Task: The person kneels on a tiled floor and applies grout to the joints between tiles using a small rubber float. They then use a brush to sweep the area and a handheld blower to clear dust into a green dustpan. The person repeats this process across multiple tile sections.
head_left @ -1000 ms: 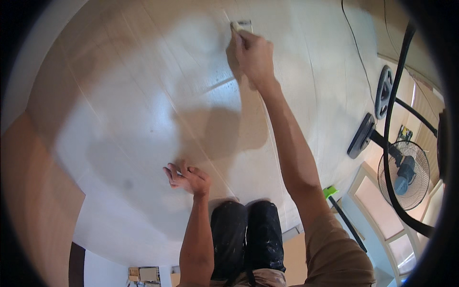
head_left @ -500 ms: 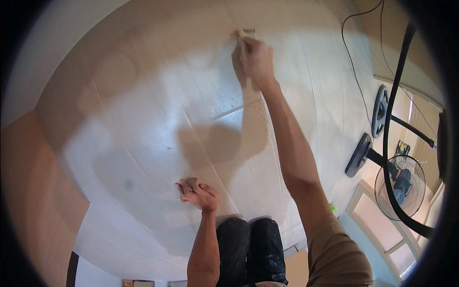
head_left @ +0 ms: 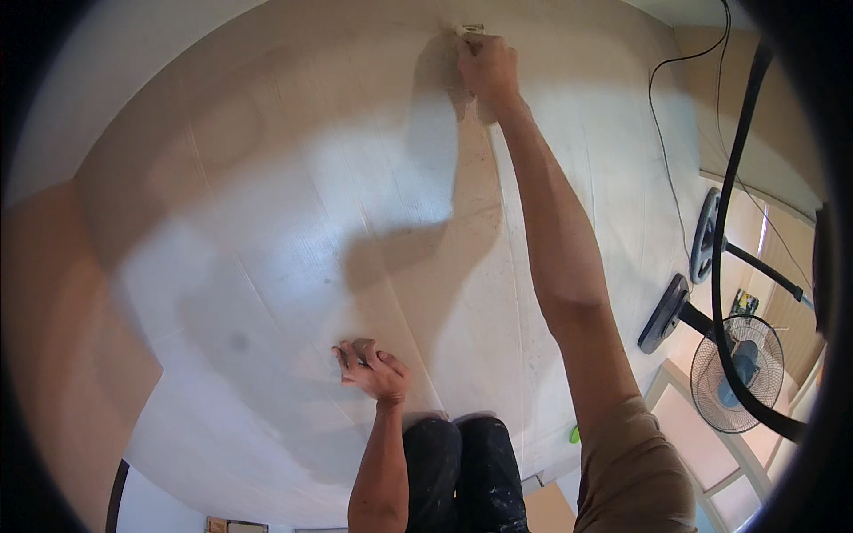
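Note:
Far ahead, my right hand (head_left: 490,69) is closed around a small pale flat tool (head_left: 473,29), and its end meets the floor. Fingers hide most of the tool, so its exact kind cannot be made out. The floor (head_left: 293,222) under it is whitish, with long plank seams and dull smears. Nearer to me and to the left, my left hand (head_left: 378,371) is held low over the floor, just ahead of my knees. Its fingers are loosely bent and apart, with nothing plainly visible in them. My dark, white-spotted trouser legs (head_left: 462,471) show at the bottom.
On the right stand a fan (head_left: 737,373) with a wire cage and a dark base (head_left: 663,313), and another grey base (head_left: 705,235) behind. A thick black cable (head_left: 733,178) and a thin wire (head_left: 653,93) hang nearby. A brown panel (head_left: 80,329) borders the left. A green thing (head_left: 575,434) lies by my right arm.
My right hand has pushed the tool farther ahead along the floor, the arm reaching straighter. The left hand has stayed in nearly the same pose. The view has shifted slightly.

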### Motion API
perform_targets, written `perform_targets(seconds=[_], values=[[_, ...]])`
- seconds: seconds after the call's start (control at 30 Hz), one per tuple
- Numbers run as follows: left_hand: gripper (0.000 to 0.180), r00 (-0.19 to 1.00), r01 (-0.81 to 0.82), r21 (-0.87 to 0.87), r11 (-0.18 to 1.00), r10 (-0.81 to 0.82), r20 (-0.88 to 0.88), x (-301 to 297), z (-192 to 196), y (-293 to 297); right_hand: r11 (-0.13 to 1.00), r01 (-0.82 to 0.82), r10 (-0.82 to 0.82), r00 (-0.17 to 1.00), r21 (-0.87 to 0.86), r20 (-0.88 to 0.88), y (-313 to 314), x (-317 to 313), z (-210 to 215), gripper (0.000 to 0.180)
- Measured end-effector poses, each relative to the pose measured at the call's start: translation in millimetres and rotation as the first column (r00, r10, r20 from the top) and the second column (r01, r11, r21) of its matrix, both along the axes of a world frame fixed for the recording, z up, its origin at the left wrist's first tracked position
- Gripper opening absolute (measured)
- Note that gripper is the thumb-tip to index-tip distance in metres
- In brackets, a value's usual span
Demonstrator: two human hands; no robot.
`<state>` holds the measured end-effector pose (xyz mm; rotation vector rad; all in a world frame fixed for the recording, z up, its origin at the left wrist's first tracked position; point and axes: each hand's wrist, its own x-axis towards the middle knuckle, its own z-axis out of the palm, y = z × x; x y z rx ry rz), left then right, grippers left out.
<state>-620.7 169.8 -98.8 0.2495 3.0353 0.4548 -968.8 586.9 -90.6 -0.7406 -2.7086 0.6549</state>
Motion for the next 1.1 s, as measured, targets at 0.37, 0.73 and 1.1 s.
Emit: perform_targets(seconds=[0.37,0.73,1.1], values=[[0.039,1.0,-0.007,0.018,1.0,0.007,0.004,4,1,0,0.998,-0.064,0.065,0.996,0.027,-0.061,5,-13,8,0.029],[0.046,0.999,0.031,-0.063,0.998,-0.034,-0.042,-1,11,1,0.933,0.138,-0.084,0.982,-0.332,0.172,-60,241,86,0.035],[0.042,0.995,-0.031,-0.094,0.995,0.022,-0.093,4,11,14,0.787,0.35,-0.258,0.935,-0.508,0.244,-151,436,104,0.037]])
